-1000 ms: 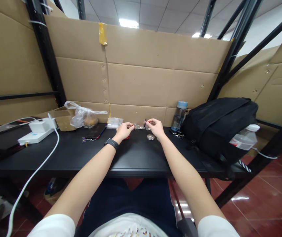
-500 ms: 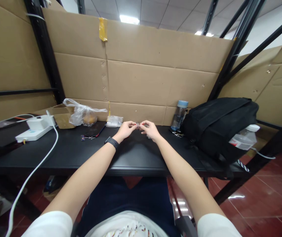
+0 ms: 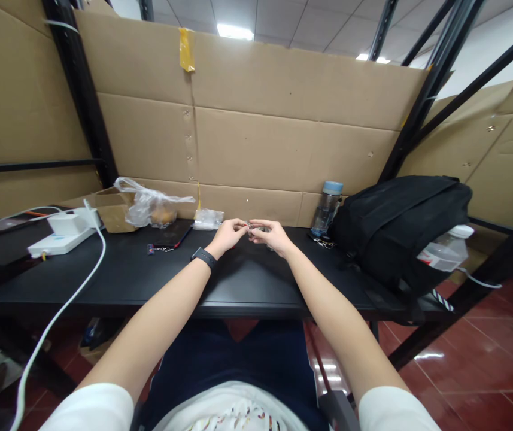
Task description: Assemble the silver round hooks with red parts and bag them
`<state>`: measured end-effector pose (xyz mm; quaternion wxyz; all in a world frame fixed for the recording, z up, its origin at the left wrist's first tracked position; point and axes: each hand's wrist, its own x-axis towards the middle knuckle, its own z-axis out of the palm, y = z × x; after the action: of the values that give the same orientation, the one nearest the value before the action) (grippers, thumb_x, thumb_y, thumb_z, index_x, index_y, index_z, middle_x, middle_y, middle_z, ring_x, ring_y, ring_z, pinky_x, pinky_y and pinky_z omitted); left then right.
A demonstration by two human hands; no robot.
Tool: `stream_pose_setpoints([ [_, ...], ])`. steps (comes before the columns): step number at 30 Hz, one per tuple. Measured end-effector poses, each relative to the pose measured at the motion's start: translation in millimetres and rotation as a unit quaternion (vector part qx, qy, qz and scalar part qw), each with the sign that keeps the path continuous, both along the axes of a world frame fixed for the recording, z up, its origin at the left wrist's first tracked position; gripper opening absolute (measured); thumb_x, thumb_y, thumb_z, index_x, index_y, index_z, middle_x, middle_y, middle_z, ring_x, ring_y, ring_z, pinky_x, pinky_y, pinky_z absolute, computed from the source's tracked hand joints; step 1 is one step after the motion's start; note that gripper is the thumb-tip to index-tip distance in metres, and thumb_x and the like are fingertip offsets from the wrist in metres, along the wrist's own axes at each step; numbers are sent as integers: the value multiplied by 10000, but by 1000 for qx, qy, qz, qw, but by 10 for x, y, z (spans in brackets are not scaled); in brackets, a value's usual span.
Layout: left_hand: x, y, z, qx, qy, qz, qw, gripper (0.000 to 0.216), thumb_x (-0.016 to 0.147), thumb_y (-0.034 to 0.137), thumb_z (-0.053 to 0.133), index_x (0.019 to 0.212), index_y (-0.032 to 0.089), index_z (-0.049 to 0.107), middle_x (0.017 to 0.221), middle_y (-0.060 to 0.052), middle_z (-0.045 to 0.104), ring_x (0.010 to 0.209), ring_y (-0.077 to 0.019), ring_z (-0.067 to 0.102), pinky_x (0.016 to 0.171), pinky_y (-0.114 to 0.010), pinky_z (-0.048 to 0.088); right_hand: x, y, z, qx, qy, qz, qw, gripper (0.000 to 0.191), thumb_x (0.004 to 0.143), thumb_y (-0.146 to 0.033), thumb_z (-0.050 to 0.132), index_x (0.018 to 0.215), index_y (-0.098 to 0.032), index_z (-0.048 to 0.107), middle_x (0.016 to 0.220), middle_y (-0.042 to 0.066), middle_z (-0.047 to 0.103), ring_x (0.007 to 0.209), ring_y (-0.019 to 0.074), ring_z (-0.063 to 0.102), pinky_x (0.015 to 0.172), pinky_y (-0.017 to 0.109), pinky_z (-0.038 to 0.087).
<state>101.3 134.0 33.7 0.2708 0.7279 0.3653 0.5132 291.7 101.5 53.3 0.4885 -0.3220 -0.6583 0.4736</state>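
Over the far middle of the black table, my left hand and my right hand meet fingertip to fingertip. Between them is a small dark, shiny item, too small to name. My left hand, with a black watch on its wrist, pinches its left side with thumb and forefinger. From the right, my right thumb and forefinger close on the same item. Another little object lies partly hidden under my right hand. A clear plastic packet rests just left of my left hand.
Leftward stand a dark phone, a knotted plastic bag, a cardboard box and a white power strip with its cable. To the right are a water bottle, keys and a black backpack. Cardboard walls the back.
My right fingers have shifted slightly left and changed their hold, with the forefinger stretched out more over the small item. My left hand has hardly moved.
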Motion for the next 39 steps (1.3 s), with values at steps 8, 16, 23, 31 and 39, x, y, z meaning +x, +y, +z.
stream_pose_setpoints([
  [8,5,-51,16,-18,-7,-38,999,209,833,362,664,889,164,704,918,-101,776,887,-238,732,867,-359,554,33,59,-45,-12,10,5,1000,501,757,-279,831,1230,-198,688,1090,103,740,741,166,754,648,261,641],
  [16,12,-98,57,-33,-14,-37,999,226,819,379,684,886,165,704,877,-101,776,854,-247,737,843,-367,560,11,-14,0,-1,3,11,1000,599,657,-213,882,1226,-202,696,1149,96,722,800,178,751,743,308,652],
  [23,17,-87,39,-30,-4,-35,999,233,814,373,671,898,160,709,905,-106,775,844,-251,733,801,-351,555,8,-30,17,11,-37,-30,999,649,624,-252,891,1238,-186,694,1042,95,738,720,173,730,658,309,637],
  [31,-314,-39,173,50,167,113,978,286,900,423,587,1003,193,723,1030,-114,745,999,-287,653,927,-414,475,59,13,46,65,-74,-59,993,581,614,-231,875,1174,-189,722,1044,82,749,900,193,698,800,341,610],
  [39,-1068,228,-75,-18,358,407,840,267,877,255,570,1067,278,756,1248,-128,633,1200,-398,422,956,-551,322,105,-2,67,47,-51,-78,995,567,658,-239,867,1190,-168,687,1162,123,701,740,147,704,650,282,619],
])
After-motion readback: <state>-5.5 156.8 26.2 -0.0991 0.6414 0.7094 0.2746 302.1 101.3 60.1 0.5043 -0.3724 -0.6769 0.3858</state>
